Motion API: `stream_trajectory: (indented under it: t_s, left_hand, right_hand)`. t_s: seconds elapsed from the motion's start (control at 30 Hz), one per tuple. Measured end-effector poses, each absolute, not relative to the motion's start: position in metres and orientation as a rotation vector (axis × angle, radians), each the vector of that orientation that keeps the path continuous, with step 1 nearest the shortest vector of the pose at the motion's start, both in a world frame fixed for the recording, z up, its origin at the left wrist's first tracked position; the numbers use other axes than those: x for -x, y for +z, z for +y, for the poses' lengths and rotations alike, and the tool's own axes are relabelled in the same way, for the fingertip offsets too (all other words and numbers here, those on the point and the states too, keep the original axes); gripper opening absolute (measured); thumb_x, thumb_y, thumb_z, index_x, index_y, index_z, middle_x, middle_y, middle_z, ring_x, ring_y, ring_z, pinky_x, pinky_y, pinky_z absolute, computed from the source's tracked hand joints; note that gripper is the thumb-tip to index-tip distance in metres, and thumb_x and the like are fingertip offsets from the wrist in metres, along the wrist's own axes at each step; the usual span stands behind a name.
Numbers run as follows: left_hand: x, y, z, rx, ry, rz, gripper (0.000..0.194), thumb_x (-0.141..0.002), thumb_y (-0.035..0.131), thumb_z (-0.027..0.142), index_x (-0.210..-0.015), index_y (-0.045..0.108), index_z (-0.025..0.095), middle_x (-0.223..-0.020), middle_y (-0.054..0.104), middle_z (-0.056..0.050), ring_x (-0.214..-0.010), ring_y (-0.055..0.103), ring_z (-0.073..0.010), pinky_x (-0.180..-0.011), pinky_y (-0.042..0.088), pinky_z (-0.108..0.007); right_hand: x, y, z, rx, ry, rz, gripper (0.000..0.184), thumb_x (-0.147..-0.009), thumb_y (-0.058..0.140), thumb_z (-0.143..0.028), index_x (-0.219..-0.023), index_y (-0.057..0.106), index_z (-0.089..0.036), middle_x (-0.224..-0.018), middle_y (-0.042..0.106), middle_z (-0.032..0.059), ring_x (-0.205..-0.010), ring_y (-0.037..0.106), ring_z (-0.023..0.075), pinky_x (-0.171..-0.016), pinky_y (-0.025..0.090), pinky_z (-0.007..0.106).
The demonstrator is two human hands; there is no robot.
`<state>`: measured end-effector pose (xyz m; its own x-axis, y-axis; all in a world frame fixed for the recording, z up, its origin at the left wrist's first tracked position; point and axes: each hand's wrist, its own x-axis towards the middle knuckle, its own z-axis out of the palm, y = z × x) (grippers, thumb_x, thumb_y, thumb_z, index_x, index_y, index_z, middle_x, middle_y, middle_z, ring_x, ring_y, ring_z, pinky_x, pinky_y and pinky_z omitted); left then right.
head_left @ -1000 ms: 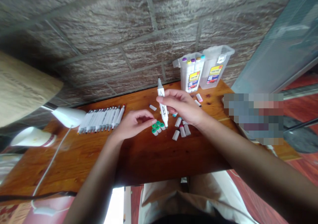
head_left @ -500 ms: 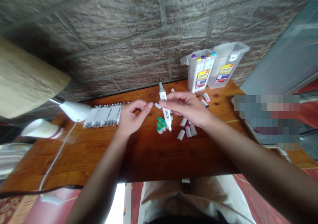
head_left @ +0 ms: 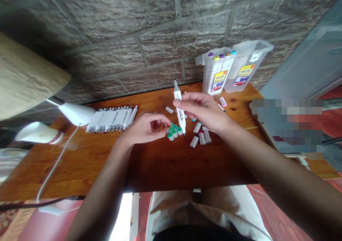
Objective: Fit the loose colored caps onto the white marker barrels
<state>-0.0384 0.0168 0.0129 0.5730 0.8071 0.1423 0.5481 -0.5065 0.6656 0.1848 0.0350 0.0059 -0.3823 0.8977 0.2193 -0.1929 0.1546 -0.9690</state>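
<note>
My right hand [head_left: 203,111] pinches a white marker [head_left: 180,112] upright at a slight tilt, with grey ends and both dark tips bare. Just left of it, the thumb and forefinger of my left hand [head_left: 148,127] close around a green marker cap [head_left: 170,129] at the edge of a tight cluster. Several other green-topped caps [head_left: 179,130] stand in that cluster, below the marker's lower tip. Loose caps lie to the right, among them a grey-white cap [head_left: 194,141] and a red-ended cap [head_left: 201,138]. Another white cap [head_left: 169,109] lies behind my left hand.
A row of uncapped markers [head_left: 112,119] lies at the left on the wooden table [head_left: 160,166]. Behind stand a clear case with markers [head_left: 217,75] and a second clear case [head_left: 244,70]. A lamp [head_left: 76,113], a paper cup [head_left: 40,132] and a white cable [head_left: 57,162] are at left.
My left hand drew back from the green caps, then returned to them, its fingers now at the cluster's edge. My right hand keeps holding the marker nearly in place. The view shifted somewhat.
</note>
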Motion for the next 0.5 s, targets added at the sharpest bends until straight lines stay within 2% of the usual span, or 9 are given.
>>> stream_trajectory:
  t_s: [0.2, 0.33, 0.5]
  left_hand:
    - [0.0365, 0.0082, 0.0178, -2.222, 0.524, 1.045, 0.015, -0.083, 0.070, 0.025, -0.091, 0.077, 0.015, -0.082, 0.078, -0.005, -0.065, 0.065, -0.0123, -0.060, 0.048, -0.022]
    - [0.0374, 0.0040, 0.0187, -2.201, 0.518, 1.023, 0.014, -0.083, 0.069, 0.023, -0.093, 0.077, 0.015, -0.085, 0.078, -0.005, -0.070, 0.067, -0.0137, -0.064, 0.049, -0.023]
    - [0.0379, 0.0026, 0.0185, -2.165, 0.578, 1.001, 0.011, -0.081, 0.071, 0.021, -0.088, 0.077, 0.016, -0.079, 0.077, -0.003, -0.066, 0.065, -0.0131, -0.063, 0.049, -0.022]
  right_hand:
    - [-0.1836, 0.0070, 0.0343, 0.692, 1.439, -1.427, 0.026, -0.081, 0.081, -0.042, -0.077, 0.074, -0.017, -0.057, 0.051, -0.0067, -0.050, 0.040, 0.0053, -0.050, 0.031, 0.022]
    - [-0.1843, 0.0082, 0.0331, 0.649, 1.480, -1.448, 0.026, -0.079, 0.082, -0.042, -0.082, 0.076, -0.018, -0.065, 0.062, -0.0038, -0.057, 0.053, 0.0075, -0.054, 0.041, 0.021]
    - [-0.1841, 0.0085, 0.0278, 0.476, 1.716, -1.524, 0.023, -0.070, 0.089, -0.031, -0.086, 0.078, -0.018, -0.082, 0.076, 0.0012, -0.073, 0.070, 0.0139, -0.068, 0.056, 0.025]
